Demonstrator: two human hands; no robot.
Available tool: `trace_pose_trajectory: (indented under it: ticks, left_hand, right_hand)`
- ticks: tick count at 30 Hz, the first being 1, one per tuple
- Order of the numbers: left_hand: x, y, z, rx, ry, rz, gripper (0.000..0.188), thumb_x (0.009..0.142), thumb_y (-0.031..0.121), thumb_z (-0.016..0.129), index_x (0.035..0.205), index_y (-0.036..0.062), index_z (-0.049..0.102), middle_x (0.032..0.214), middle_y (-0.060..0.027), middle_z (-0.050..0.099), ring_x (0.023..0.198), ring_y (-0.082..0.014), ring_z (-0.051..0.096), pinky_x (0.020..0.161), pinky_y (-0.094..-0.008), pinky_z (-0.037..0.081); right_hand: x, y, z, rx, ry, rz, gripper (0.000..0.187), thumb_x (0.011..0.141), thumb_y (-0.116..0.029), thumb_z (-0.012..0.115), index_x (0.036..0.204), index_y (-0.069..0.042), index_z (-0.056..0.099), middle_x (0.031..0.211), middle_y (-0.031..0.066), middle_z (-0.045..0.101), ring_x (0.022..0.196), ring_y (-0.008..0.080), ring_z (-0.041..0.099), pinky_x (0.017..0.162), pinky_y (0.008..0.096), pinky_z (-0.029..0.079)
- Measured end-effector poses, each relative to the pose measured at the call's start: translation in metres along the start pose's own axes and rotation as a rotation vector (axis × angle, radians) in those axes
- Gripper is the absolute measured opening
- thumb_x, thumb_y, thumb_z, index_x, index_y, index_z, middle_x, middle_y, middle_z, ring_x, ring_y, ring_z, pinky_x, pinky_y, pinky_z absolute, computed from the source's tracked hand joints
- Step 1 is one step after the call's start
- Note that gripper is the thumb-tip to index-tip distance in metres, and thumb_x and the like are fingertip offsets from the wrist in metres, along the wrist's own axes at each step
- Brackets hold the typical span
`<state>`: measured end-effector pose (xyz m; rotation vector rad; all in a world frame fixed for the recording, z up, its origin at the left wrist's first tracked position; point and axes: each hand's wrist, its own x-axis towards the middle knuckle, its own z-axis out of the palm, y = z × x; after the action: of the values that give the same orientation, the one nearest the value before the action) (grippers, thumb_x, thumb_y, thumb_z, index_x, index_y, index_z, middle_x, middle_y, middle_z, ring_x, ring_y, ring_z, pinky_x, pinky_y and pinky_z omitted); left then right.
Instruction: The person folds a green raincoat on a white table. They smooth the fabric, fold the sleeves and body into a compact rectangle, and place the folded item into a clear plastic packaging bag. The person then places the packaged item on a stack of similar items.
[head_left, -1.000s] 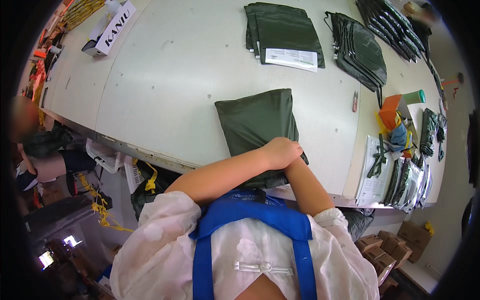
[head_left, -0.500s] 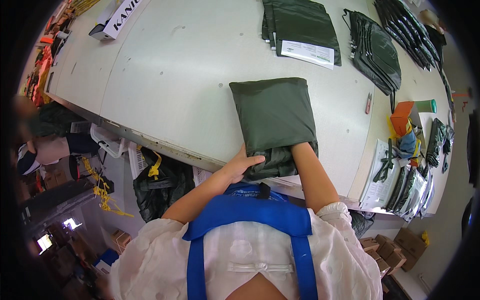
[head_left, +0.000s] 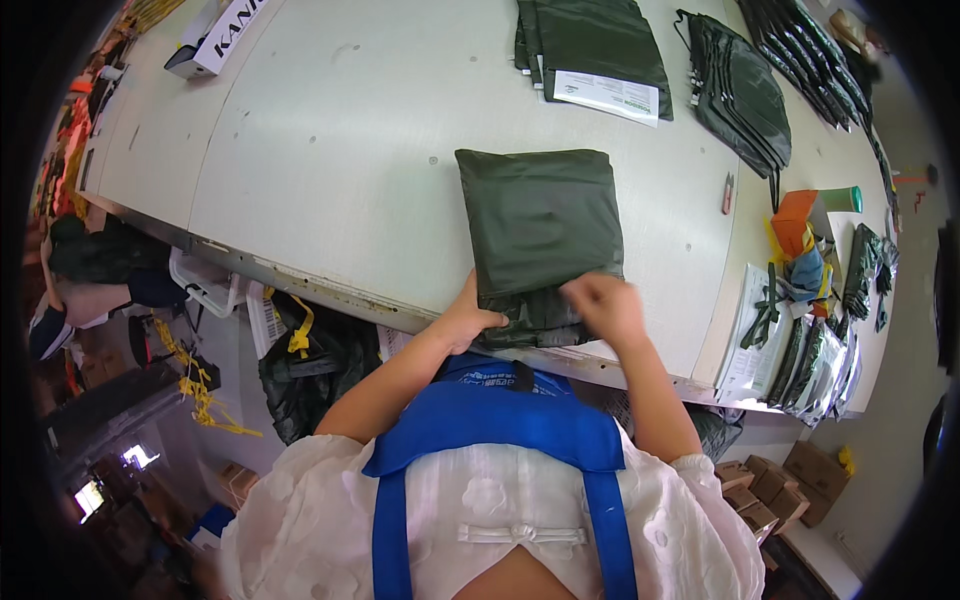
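Right at the tabletop's near edge lies a dark green pouch, fairly flat and squarish, with crumpled darker folds showing below its smooth upper panel. The left hand is at its lower left corner, the thumb on top of the folds and the other fingers at the side and partly hidden — a grip clamped on that corner. The right hand is at the lower right, fingers bent over the spot where panel and folds meet; it is blurred, so I cannot tell whether its grip is closed on the cloth or only beside it.

Beyond the pouch, well apart from it, sits a stack of green bags with a white label on the top one. To the right of that stack are drawstring bags, overlapping in a row. Snips with reddish handles lie nearer — and past them, an orange box stands beside a green roll. Papers lie toward the near right corner.
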<state>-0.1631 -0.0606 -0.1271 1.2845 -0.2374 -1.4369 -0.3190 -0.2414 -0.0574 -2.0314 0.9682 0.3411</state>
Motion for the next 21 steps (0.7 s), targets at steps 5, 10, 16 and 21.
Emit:
trace_pose_trajectory:
  ticks: [5,10,16,21]
  left_hand:
    - [0.039,0.048,-0.038,0.201,-0.186,-0.083,0.093,0.062,-0.012,0.063,0.146,0.0063,0.025,0.134,-0.0113,0.047,0.122,-0.0235,0.044,0.102,-0.0345,0.037]
    - [0.072,0.125,-0.030,1.762,0.296,0.523,0.086,0.072,0.017,0.074,0.145,0.0106,0.030,0.144,-0.0187,0.036,0.130,-0.0377,0.037,0.109,-0.0500,0.027]
    - [0.006,0.013,0.029,1.555,0.201,0.716,0.079,0.083,0.045,0.061,0.143,0.0030,0.031,0.150,-0.0211,0.025,0.138,-0.0423,0.021,0.113,-0.0516,0.014]
    - [-0.006,-0.006,0.003,1.578,0.020,0.811,0.076,0.082,0.046,0.060,0.141,0.0054,0.036,0.149,-0.0200,0.028,0.138,-0.0418,0.023,0.113,-0.0503,0.015]
  right_hand:
    - [0.026,0.056,0.020,0.260,0.453,0.102,0.103,0.066,-0.031,0.083,0.138,0.009,0.023,0.128,0.0327,0.043,0.117,0.0412,0.047,0.099,0.0402,0.040]
    - [-0.005,0.051,0.086,0.390,0.245,0.171,0.090,0.082,-0.034,0.069,0.138,0.012,0.016,0.112,0.0292,0.054,0.106,0.0356,0.056,0.093,0.0392,0.044]
    - [-0.016,-0.011,0.002,0.007,0.243,-0.198,0.049,0.089,-0.031,0.059,0.128,-0.002,0.050,0.097,0.0157,0.066,0.091,0.0298,0.065,0.079,0.0389,0.050]
    - [0.086,-0.040,-0.001,-0.563,0.709,-0.563,0.059,0.085,-0.042,0.061,0.132,-0.010,0.048,0.125,0.0164,0.052,0.122,0.0361,0.044,0.109,0.0494,0.026]
